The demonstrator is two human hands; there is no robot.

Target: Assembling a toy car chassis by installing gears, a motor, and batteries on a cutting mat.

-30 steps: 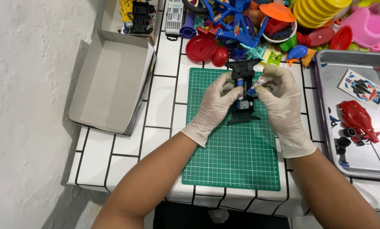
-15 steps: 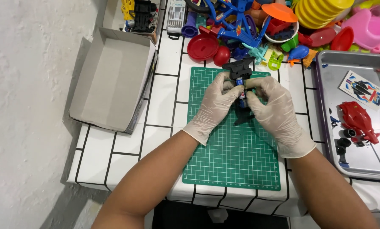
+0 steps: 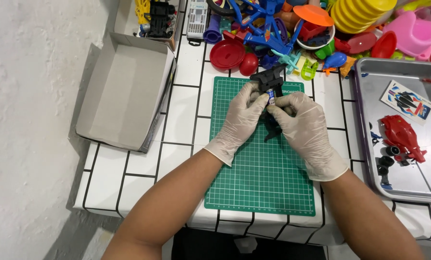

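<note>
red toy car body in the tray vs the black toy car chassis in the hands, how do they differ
The red toy car body lies untouched in the metal tray, while the black toy car chassis is held over the green cutting mat by the left hand and right hand. The body is bright red; the chassis is black with a small blue part. The body shows fully; gloved fingers hide much of the chassis. Both are plastic toy car parts.
</note>
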